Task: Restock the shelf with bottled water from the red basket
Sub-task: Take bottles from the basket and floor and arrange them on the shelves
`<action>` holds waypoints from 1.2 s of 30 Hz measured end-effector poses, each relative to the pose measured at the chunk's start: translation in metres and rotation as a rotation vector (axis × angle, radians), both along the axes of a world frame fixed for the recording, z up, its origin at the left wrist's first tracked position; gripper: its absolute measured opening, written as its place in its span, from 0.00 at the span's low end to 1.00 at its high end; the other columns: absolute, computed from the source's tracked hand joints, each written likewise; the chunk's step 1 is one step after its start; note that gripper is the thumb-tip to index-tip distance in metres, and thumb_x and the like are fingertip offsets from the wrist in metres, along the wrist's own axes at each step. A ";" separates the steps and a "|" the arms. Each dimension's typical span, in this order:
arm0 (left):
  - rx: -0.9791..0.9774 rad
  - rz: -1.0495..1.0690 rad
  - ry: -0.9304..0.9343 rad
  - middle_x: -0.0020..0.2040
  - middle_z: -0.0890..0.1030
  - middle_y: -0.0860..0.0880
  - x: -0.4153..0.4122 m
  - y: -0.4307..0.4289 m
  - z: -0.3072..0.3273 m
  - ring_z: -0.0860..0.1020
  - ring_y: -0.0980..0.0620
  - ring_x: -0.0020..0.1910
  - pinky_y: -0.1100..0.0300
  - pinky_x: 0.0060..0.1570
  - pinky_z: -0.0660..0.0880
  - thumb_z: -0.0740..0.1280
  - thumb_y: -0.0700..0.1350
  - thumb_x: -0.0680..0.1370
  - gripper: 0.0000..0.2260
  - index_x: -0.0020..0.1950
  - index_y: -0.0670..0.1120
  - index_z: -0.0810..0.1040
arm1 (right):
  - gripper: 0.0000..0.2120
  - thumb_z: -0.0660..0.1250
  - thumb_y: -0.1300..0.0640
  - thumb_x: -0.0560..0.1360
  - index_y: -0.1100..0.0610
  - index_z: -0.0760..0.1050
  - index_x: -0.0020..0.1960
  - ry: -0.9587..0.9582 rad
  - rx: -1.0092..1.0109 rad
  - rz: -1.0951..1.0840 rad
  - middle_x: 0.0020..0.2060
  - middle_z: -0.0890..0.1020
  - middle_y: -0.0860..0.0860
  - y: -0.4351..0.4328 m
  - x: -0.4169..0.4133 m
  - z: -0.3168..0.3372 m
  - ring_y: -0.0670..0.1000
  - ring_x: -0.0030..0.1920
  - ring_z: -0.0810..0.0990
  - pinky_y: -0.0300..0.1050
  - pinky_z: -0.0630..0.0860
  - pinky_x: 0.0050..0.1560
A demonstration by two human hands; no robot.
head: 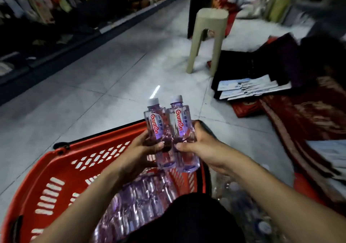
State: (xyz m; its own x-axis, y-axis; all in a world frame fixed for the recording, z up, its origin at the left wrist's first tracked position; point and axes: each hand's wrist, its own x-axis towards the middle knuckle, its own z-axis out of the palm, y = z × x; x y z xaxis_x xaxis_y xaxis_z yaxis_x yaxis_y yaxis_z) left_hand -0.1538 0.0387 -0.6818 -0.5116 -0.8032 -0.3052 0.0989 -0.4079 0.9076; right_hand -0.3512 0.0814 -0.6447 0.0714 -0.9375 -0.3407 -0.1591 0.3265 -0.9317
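A red plastic basket (pixel 61 168) sits on the floor below me, with several clear water bottles (pixel 134 201) lying inside. My left hand (pixel 142 153) grips one bottle (pixel 156 123) with a white cap and a red-lettered label. My right hand (pixel 202 145) grips a second matching bottle (pixel 180 124). Both bottles are held upright, side by side and touching, above the basket's far end. A dark cloth at the bottom hides part of the basket.
A beige plastic stool (pixel 207 36) stands ahead on the tiled floor (pixel 97 78). Dark folded cloths and flat packets (pixel 249 89) lie at the right beside a red patterned rug (pixel 303 119). Shelves of hanging goods (pixel 37 18) run along the left.
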 end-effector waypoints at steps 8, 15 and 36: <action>-0.302 -0.219 0.194 0.57 0.83 0.42 -0.136 0.065 0.116 0.82 0.44 0.56 0.43 0.40 0.81 0.70 0.43 0.70 0.25 0.65 0.41 0.70 | 0.28 0.71 0.68 0.73 0.52 0.65 0.68 0.150 -0.413 -0.406 0.51 0.83 0.46 0.139 -0.083 0.118 0.45 0.55 0.82 0.48 0.75 0.63; -0.374 -0.638 0.352 0.54 0.82 0.43 -0.278 0.185 0.172 0.82 0.46 0.50 0.44 0.45 0.80 0.68 0.39 0.71 0.19 0.60 0.44 0.68 | 0.27 0.74 0.60 0.68 0.46 0.68 0.63 0.417 -0.581 -0.975 0.56 0.81 0.48 0.305 -0.139 0.156 0.46 0.57 0.81 0.54 0.75 0.63; -0.420 -1.148 0.425 0.56 0.84 0.53 -0.426 0.398 0.123 0.79 0.52 0.62 0.57 0.62 0.76 0.67 0.29 0.75 0.18 0.60 0.47 0.77 | 0.34 0.71 0.58 0.75 0.48 0.57 0.74 0.747 -0.448 -1.918 0.65 0.63 0.44 0.476 -0.153 0.086 0.26 0.61 0.63 0.12 0.59 0.51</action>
State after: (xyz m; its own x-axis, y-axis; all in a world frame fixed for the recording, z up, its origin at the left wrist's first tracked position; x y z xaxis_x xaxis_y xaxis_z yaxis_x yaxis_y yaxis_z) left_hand -0.5799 0.4372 -0.5592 -0.9624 0.1633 0.2170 0.1943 -0.1442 0.9703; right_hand -0.5038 0.5571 -0.5583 -0.8626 0.3400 0.3747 -0.2675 0.3221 -0.9081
